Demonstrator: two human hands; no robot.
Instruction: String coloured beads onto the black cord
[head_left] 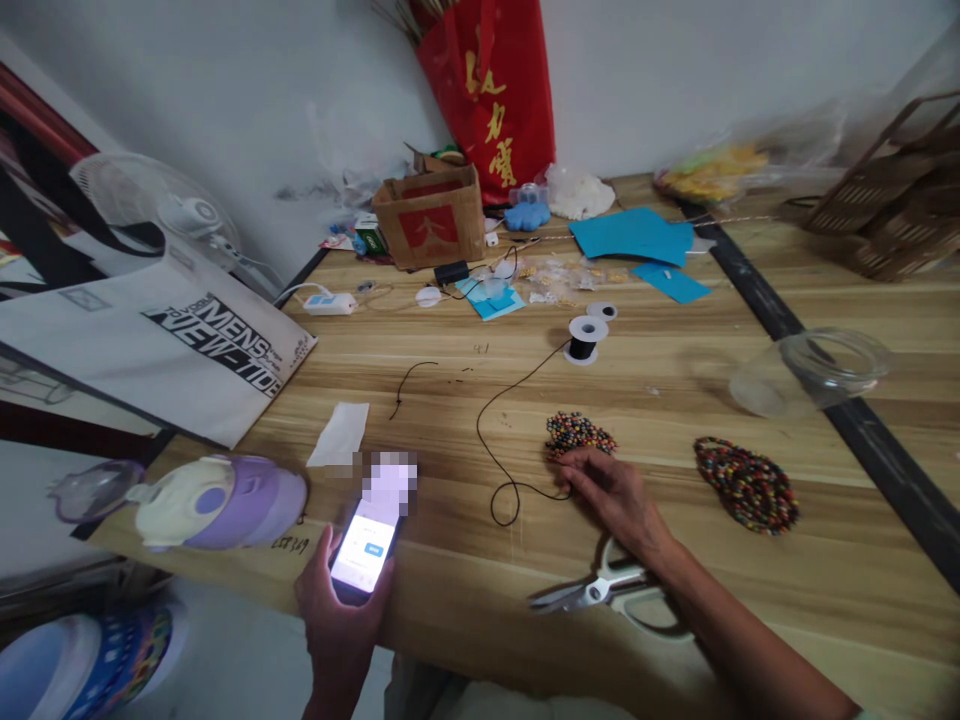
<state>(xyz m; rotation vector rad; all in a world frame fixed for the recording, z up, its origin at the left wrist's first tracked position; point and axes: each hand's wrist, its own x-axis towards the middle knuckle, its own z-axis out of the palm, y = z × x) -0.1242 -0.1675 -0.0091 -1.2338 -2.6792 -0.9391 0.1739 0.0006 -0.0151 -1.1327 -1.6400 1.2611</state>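
Observation:
My left hand [341,590] is wrapped round a smartphone [367,545] with a lit screen, held over the table's near edge. The fingers of my right hand [611,495] are pinched together on the end of a thin black cord [480,430], right against a bunch of multicoloured beads [581,435]. The cord loops across the table back to a white spool [585,340]. Scissors with pale handles [600,590] lie partly beneath my right forearm. A second coil of beads [748,485] rests to the right.
A purple and cream bottle [225,502] lies on its side at the left, by a white bag [187,330]. White paper [339,434] and a cut cord piece [401,385] lie nearby. A clear jar [802,372] is at the right. A cardboard box [431,215] stands behind.

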